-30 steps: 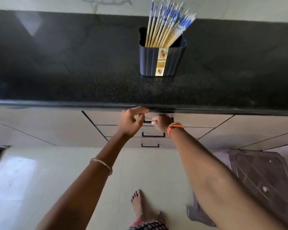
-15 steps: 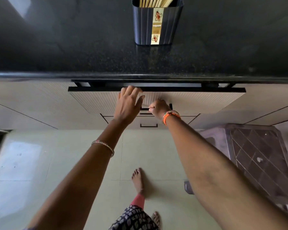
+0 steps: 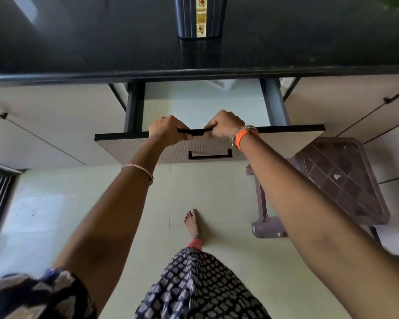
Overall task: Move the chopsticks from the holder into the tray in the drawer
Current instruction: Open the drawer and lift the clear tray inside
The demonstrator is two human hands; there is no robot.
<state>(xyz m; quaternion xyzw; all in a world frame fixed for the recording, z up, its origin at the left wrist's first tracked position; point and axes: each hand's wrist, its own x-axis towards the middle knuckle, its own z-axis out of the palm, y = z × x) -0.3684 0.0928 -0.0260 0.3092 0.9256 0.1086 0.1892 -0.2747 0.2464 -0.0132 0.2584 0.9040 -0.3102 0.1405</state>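
Both hands now curl round the black handle (image 3: 195, 131), the left hand (image 3: 167, 131) no longer flat on the front. The drawer (image 3: 293, 128) has come much further out; no tray shows inside. Beyond, on the dark desk (image 3: 78, 42), the holder (image 3: 199, 17) stands, chopsticks out of frame; right hand (image 3: 225, 124).

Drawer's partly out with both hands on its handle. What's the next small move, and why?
Probably pull a little farther, then let go. Both the left hand and right hand grip the handle, and the drawer shows only a pale bottom, no tray yet. The holder sits on the counter directly behind.
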